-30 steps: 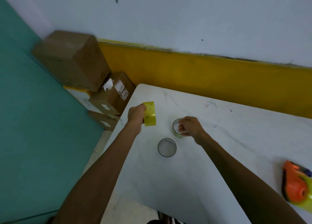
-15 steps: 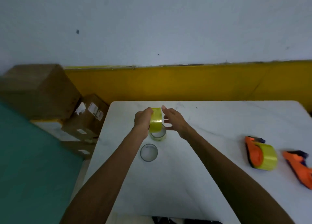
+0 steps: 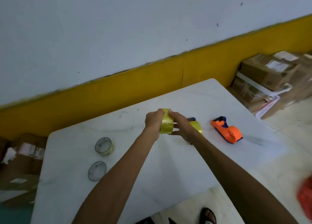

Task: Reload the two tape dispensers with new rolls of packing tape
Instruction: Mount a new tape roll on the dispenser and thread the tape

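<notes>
In the head view, the left hand [image 3: 152, 121] and right hand [image 3: 180, 125] both clasp a yellow tape roll [image 3: 166, 122] held above the white table [image 3: 168, 164], while an empty orange dispenser [image 3: 227, 130] lies to the right, a loaded dispenser [image 3: 196, 126] sits partly hidden behind the right wrist, and two nearly spent rolls [image 3: 103, 146] rest at left.
</notes>
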`<state>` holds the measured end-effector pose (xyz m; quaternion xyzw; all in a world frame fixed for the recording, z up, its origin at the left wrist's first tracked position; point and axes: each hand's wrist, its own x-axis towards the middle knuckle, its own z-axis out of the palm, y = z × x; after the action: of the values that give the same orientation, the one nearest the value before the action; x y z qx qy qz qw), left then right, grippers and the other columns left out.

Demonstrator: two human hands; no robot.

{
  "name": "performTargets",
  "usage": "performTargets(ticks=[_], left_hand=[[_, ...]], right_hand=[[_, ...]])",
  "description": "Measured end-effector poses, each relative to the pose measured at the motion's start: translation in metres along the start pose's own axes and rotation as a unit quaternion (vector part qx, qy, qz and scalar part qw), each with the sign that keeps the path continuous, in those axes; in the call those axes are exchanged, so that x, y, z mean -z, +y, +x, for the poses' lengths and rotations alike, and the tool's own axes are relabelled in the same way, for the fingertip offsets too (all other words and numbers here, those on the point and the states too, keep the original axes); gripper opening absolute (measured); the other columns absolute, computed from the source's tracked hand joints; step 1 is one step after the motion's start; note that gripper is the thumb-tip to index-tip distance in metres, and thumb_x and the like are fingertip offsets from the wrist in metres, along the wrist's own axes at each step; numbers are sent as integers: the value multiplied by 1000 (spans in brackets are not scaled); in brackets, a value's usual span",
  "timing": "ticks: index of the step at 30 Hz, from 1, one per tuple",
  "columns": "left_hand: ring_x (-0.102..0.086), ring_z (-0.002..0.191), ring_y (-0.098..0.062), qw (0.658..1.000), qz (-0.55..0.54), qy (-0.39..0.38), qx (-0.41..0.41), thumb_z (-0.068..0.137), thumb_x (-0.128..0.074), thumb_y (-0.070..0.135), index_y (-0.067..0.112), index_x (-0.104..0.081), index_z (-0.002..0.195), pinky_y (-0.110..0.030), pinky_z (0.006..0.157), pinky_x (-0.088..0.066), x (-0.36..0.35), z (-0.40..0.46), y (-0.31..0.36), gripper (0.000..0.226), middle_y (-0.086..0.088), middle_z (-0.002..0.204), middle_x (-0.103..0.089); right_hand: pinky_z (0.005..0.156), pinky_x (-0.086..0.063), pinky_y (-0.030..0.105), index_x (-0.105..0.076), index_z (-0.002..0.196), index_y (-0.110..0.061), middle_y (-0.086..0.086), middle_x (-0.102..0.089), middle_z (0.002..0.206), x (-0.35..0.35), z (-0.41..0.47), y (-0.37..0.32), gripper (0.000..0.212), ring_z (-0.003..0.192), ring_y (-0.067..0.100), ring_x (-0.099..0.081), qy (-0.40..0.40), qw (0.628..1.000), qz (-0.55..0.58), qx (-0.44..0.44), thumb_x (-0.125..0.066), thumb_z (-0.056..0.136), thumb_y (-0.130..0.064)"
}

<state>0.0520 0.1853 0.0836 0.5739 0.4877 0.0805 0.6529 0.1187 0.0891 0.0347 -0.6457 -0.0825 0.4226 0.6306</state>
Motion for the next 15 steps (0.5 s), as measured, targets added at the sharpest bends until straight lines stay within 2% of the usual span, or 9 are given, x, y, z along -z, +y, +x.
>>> performTargets(ticks=[3,7,11,15], left_hand=[[-64,102,-34,1000,13,-12,5,83,-59,30,13,-61,106,-50,94,-55,-57,-14,-5,29,-15,113,-66],[-66,100,-36,999,17,-26,20,81,-60,28,8,-65,111,-50,91,-56,-128,-27,-14,36,-17,110,-68],[-67,99,-35,999,9,-41,31,79,-59,29,7,-64,113,-51,90,-57,-188,-36,-21,41,-16,111,-68],[-65,101,-34,998,4,-42,50,85,-60,28,9,-61,104,-51,93,-55,-231,-38,-28,27,-14,109,-67]], right_hand=[[91,-55,46,-58,117,-25,3,-62,119,58,-8,4,47,110,24,-63,6,999,27,-19,-54,84,-59],[96,-52,50,-56,122,-22,4,-62,123,130,-21,6,55,112,25,-62,6,999,24,-32,-53,83,-61],[95,-53,48,-60,120,-24,3,-65,120,191,-29,4,49,110,23,-63,21,998,45,-32,-55,85,-58],[93,-54,50,-63,118,-28,4,-65,125,231,-28,10,61,111,24,-65,14,997,63,-52,-63,72,-68]])
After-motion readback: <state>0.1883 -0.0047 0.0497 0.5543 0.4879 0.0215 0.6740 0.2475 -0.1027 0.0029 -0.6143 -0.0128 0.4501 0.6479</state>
